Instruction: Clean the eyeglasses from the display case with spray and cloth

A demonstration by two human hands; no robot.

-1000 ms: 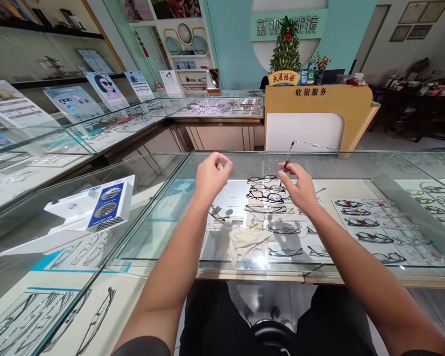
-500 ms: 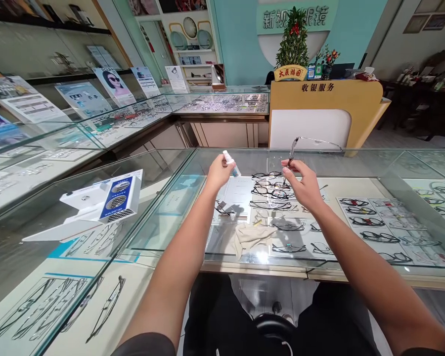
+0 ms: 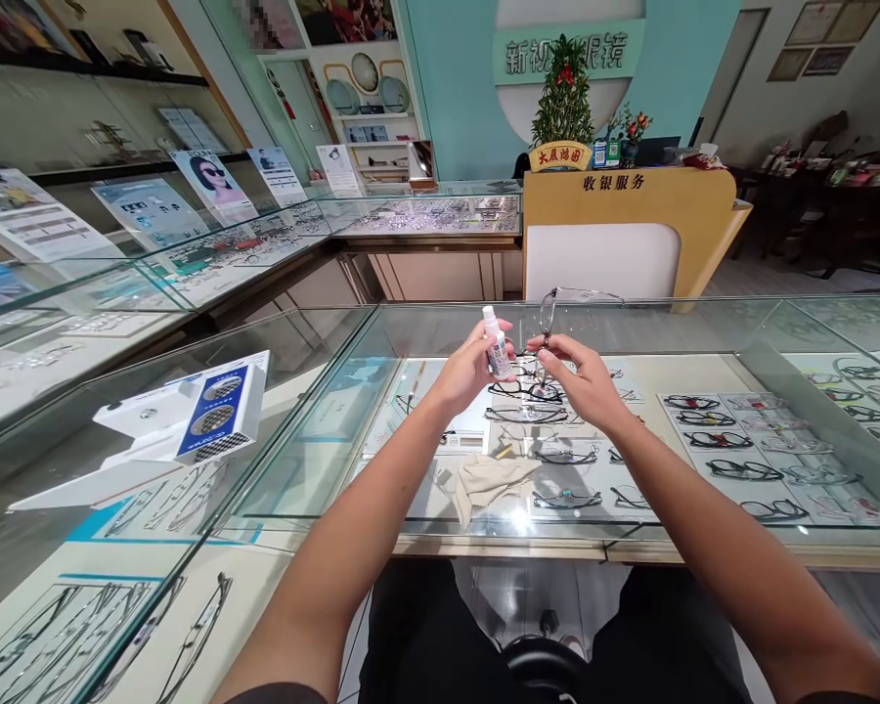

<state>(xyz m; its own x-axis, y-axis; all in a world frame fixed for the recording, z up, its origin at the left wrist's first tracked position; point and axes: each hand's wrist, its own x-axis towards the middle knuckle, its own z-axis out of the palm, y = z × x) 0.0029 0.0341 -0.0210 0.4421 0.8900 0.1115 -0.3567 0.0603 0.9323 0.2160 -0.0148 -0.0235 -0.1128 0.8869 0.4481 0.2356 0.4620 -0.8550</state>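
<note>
The left hand (image 3: 469, 370) is curled round a small white-topped bottle (image 3: 498, 354), which stands nearly upright with a slight tilt; how full it is cannot be told. Just beside it, the right hand (image 3: 578, 374) pinches a pair of glasses (image 3: 547, 315) between thumb and fingers, raised above the glass worktop (image 3: 499, 546), one arm of the frame pointing right.

Below the hands are several dark-framed glasses (image 3: 526, 392), one behind another. Nearer the person, a crumpled beige cloth (image 3: 490, 481) lies on the worktop. To the right, the glass-walled case under the top contains a pale tray (image 3: 669, 422) bearing eyeglass frames (image 3: 742, 471) in rows. To the left, an unfolded white-and-blue carton (image 3: 216, 416) rests above another case holding more spectacles (image 3: 199, 626). Farther off, a yellow desk (image 3: 547, 210) carries a leafy plant (image 3: 561, 103) and a vase (image 3: 629, 153) of orange-and-red sprigs.
</note>
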